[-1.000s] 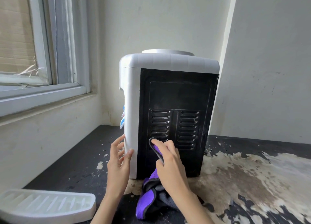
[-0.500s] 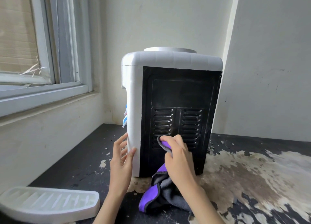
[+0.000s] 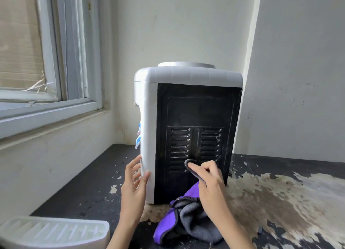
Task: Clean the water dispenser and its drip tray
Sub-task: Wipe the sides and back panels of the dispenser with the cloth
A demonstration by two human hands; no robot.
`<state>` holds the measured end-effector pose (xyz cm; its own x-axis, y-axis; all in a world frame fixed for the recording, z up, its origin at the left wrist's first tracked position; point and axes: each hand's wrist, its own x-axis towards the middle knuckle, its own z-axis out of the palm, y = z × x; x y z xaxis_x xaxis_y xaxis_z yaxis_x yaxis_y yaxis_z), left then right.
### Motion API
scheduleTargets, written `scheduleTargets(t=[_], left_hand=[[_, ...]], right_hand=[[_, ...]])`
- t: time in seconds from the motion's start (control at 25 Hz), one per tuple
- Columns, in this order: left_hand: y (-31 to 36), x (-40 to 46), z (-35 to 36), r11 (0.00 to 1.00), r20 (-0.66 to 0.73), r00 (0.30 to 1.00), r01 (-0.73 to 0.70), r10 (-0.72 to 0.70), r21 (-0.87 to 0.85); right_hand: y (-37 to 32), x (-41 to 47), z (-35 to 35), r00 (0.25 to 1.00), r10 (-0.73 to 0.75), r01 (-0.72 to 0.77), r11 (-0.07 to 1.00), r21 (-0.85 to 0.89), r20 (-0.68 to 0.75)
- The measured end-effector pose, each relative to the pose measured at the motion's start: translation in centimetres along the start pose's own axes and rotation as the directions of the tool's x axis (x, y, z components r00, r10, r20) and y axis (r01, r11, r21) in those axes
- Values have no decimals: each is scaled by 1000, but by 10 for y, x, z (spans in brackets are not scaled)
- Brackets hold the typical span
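Observation:
The water dispenser (image 3: 188, 106) stands on the counter, its white shell on top and at the left, its black vented side panel facing me. My left hand (image 3: 133, 187) rests on the white front corner, thumb against the edge, fingers straight. My right hand (image 3: 209, 181) grips a purple and grey cloth (image 3: 184, 224) and presses a fold of it against the lower vents. The rest of the cloth hangs down onto the counter. The white ribbed drip tray (image 3: 54, 232) lies apart at the bottom left.
The dark counter (image 3: 89, 189) has peeled, pale patches to the right. A window and its sill run along the left wall. Walls stand close behind and to the right of the dispenser. Blue and red tap levers (image 3: 138, 136) stick out at its left.
My right hand has slid the cloth to the right across the lower vents. My left hand has kept its place on the white corner.

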<state>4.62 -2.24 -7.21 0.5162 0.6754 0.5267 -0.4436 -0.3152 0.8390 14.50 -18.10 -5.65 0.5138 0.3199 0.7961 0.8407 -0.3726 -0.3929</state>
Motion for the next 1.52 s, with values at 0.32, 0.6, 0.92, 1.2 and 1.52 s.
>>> scheduleTargets(t=[0.32, 0.6, 0.92, 1.2, 1.52], left_hand=[[-1, 1, 0, 1000, -1, 1000, -1, 1, 0], [-1, 3, -1, 1000, -4, 1000, 9, -9, -19], [-1, 4, -4, 999, 10, 999, 31, -30, -41], [2, 4, -4, 994, 20, 997, 80, -78, -73], [55, 30, 17, 999, -179, 984, 3, 3, 34]], right_hand=[[-14, 5, 0, 995, -104, 96, 945, -311, -8], [-27, 14, -1, 990, -23, -35, 913, -406, -138], [-40, 19, 5, 1000, 8, -9, 939, -344, -3], [-40, 28, 1, 974, 48, 2, 975, -221, 222], [-24, 29, -12, 999, 7, -18, 945, -325, -34]])
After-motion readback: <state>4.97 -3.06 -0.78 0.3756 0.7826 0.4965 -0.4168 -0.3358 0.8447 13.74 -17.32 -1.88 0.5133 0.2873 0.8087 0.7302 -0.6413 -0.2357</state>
